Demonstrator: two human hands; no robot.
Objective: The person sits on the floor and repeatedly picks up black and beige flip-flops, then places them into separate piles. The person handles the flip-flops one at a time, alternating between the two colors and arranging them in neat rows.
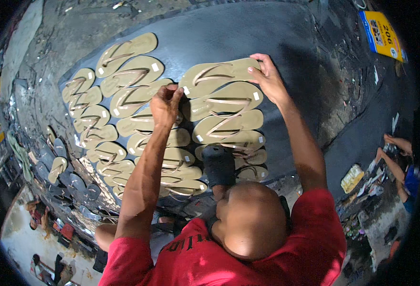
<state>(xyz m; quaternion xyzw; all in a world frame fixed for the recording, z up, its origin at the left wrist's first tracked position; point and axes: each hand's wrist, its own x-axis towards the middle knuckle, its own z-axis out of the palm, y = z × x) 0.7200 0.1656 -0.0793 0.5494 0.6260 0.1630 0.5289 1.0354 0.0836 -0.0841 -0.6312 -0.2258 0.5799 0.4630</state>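
Observation:
Rows of tan flip-flops (pixel 215 127) with thin pale straps lie side by side on a dark sheet, many with a small white sticker at one end. My right hand (pixel 270 80) grips the right end of the topmost flip-flop (pixel 244 69) in the right column, thumb on top and fingers at its edge. At that flip-flop's left end, next to its white sticker (pixel 186 89), my left hand (pixel 166 104) is closed in a pinch. Whatever those fingertips hold is too small to make out. The left hand partly covers flip-flops in the middle column.
My dark-covered foot (pixel 218 164) rests among the lower flip-flops. Dark footwear (pixel 76 183) lies in a pile at the left. A yellow and blue printed sheet (pixel 382 35) is at the far right. Another person's arms (pixel 395 164) reach in from the right edge.

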